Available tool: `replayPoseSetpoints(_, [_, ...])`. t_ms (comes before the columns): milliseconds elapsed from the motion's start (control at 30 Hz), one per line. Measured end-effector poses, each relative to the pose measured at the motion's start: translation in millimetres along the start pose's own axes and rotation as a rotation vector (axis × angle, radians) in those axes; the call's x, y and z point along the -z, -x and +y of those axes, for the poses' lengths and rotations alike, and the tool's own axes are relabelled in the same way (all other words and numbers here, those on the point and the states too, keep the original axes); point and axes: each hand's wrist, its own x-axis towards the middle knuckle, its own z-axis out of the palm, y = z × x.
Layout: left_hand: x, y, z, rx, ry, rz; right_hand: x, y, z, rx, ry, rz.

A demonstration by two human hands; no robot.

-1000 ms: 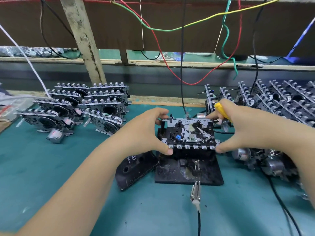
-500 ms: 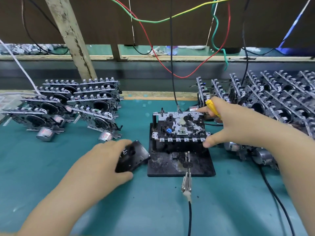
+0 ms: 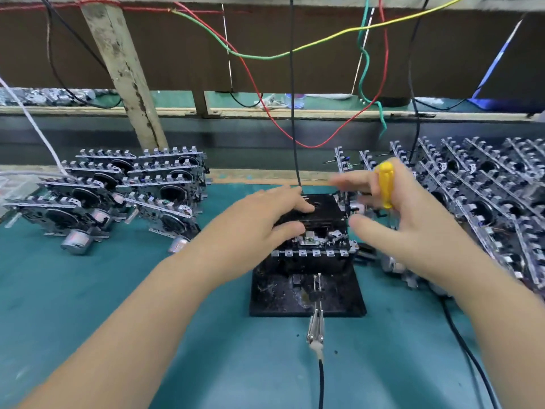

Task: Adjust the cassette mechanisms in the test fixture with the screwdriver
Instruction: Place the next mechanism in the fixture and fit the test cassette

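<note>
A black test fixture (image 3: 277, 293) stands on the green mat in the middle. A cassette mechanism (image 3: 312, 246) with a row of silver tabs sits in it. My left hand (image 3: 262, 214) holds a black cassette (image 3: 323, 206) flat on top of that mechanism, fingers over it and thumb at its near edge. My right hand (image 3: 413, 228) hovers just right of the fixture, blurred. It grips a yellow-handled screwdriver (image 3: 385, 184) between its fingers, while the index finger and thumb are stretched out toward the cassette.
Stacked cassette mechanisms (image 3: 118, 190) lie at the left, and a larger leaning batch (image 3: 486, 187) fills the right. A metal clip on a black cable (image 3: 315, 329) lies at the fixture's front. Coloured wires (image 3: 295, 51) hang overhead beside a wooden post (image 3: 124, 69).
My left hand picked the black cassette up from the mat left of the fixture and brought it onto the mechanism. My right hand lifted off the mechanism's right edge.
</note>
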Motion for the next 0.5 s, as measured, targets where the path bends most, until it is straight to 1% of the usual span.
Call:
replayPoseSetpoints(67, [-3.8, -2.7, -1.3, -0.025, -0.018, -0.019, -15.0, 2.3, 1.3, 0.025, -0.011, 0.119])
replayPoseSetpoints(167, [-6.5, -5.8, -3.3, -0.053, -0.058, -0.091, -33.3, 4.4, 10.5, -0.038, -0.055, 0.24])
replayPoseSetpoints(300, [-1.5, -1.3, -6.3, -0.071, -0.003, -0.122, -40.0, 1.7, 14.2, -0.061, -0.126, 0.293])
replayPoseSetpoints(400, [5.0, -0.3, -7.9, -0.085, -0.066, -0.138, -42.7, -2.4, 14.2, -0.06, -0.145, 0.317])
replayPoseSetpoints(500, [6.7, -2.3, -8.2, -0.051, -0.12, -0.101, -44.8, -4.1, 14.9, -0.078, -0.166, 0.33])
